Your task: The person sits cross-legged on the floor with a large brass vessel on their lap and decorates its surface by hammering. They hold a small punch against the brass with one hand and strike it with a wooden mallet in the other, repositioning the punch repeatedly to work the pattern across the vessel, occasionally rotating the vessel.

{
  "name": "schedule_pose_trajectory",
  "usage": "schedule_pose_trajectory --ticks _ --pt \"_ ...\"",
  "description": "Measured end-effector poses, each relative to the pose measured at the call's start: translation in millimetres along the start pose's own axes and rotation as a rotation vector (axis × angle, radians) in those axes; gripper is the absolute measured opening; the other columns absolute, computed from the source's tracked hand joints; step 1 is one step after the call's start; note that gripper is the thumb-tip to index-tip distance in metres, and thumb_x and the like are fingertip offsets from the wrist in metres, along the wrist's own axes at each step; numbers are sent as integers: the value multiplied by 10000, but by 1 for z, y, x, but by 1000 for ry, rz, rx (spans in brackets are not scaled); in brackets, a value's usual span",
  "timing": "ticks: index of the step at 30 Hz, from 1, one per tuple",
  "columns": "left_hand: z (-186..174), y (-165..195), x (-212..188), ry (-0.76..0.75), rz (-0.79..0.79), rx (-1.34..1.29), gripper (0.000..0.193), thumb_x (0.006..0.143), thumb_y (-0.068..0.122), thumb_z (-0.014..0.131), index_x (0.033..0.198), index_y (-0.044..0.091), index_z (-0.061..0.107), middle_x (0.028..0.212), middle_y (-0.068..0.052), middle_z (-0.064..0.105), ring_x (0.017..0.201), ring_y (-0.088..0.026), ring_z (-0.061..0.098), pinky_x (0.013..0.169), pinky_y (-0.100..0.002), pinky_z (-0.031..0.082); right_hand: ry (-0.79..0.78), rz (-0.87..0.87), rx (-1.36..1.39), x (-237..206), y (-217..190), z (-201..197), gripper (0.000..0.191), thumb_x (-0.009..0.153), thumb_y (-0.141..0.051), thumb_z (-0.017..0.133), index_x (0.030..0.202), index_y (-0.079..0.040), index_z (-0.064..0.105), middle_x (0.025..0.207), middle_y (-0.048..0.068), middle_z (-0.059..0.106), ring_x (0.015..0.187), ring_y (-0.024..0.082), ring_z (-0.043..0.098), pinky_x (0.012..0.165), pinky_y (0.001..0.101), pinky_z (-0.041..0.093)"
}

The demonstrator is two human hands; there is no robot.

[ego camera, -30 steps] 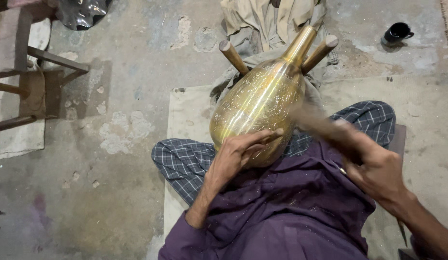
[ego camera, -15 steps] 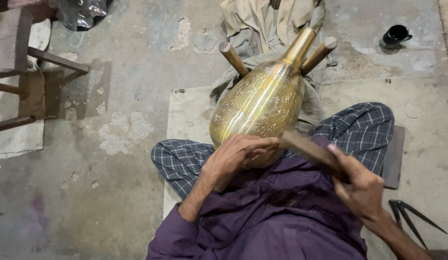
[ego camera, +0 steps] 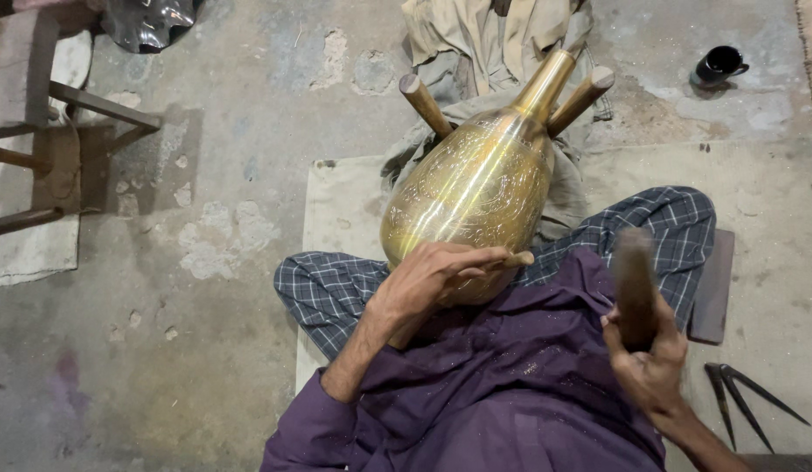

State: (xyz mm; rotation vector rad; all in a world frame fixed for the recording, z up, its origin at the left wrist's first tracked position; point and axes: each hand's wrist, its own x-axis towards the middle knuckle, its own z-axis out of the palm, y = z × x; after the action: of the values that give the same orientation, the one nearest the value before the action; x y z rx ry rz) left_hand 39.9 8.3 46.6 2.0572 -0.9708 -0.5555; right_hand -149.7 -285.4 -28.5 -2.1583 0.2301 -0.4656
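Since the earlier frame the right hand (ego camera: 650,367) has swung its dark wooden mallet (ego camera: 635,284) up and away from the brass vase (ego camera: 476,188), now raised at about 4 o'clock of it, fist clenched round the handle. The left hand (ego camera: 432,280) grasps a small chisel (ego camera: 515,260) against the vase's belly, so another blow looks due. The vase lies tilted on the lap, neck between two wooden pegs (ego camera: 423,103). No packages or labels show; a black cup (ego camera: 718,63) sits at 2 o'clock.

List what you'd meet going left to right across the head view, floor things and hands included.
Wooden stool → left hand on the brass vase → right hand gripping a wooden mallet → black cup → metal dividers.
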Motion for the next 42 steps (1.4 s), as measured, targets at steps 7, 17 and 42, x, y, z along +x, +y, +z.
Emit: schedule_pose_trajectory --ticks 7,17,42 --pt "0 3 8 -29 51 124 442 967 120 590 1379 270 648 1215 -30 767 892 -189 779 765 -329 635 -25 1 -115 -8 -1 4 680 823 -6 703 1475 -120 546 1119 140 741 927 225 742 787 355 632" --pt "-6 12 11 -130 63 171 426 927 112 691 1332 244 680 1167 -15 772 846 -176 753 737 -332 609 -89 68 -126 -20 -2 8 656 844 -1 706 1462 -108 514 1078 157 701 921 264 723 780 365 601" --pt "-21 -77 32 944 -382 -1117 377 1098 412 463 997 86 624 1119 -101 687 1002 -158 617 913 -301 532 -266 774 1039 82 -78 86 706 718 0 555 1414 -77 461 1042 88 511 741 196 561 1015 481 563"
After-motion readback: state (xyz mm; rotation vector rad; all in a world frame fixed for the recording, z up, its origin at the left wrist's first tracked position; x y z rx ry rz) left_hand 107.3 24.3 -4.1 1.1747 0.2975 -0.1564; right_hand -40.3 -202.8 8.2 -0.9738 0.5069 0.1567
